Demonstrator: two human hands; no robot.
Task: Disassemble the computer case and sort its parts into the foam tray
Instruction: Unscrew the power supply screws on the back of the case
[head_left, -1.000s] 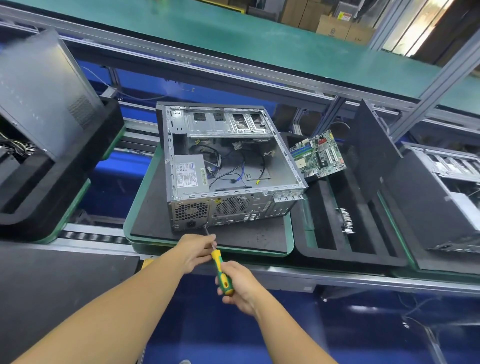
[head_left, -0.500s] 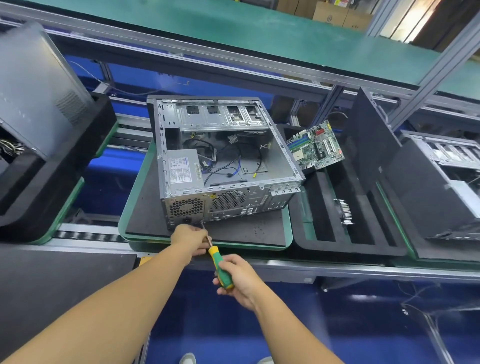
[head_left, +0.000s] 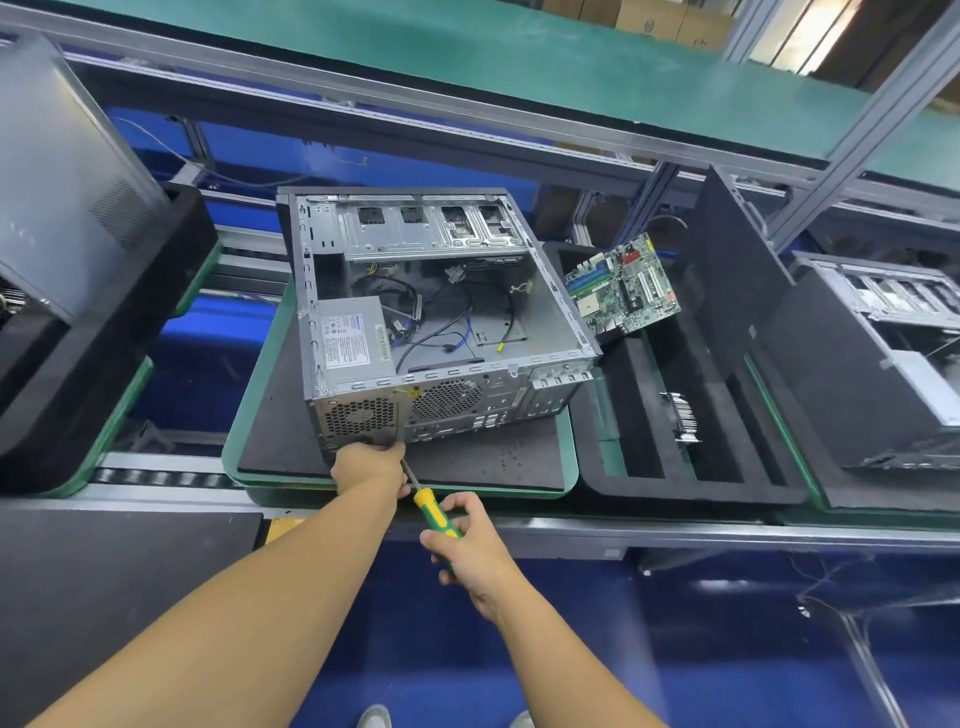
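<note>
Computer case is recorded open-sided on a green-rimmed pallet, at 12 o'clock of both hands. Power supply is seated in its 8 o'clock corner. Screwdriver is held at the handle by the curled fingers of the right hand. The shaft is pinched by the left hand at the rear panel. Foam tray is placed at 3 o'clock of the case, with a motherboard propped at its 12 o'clock end.
</note>
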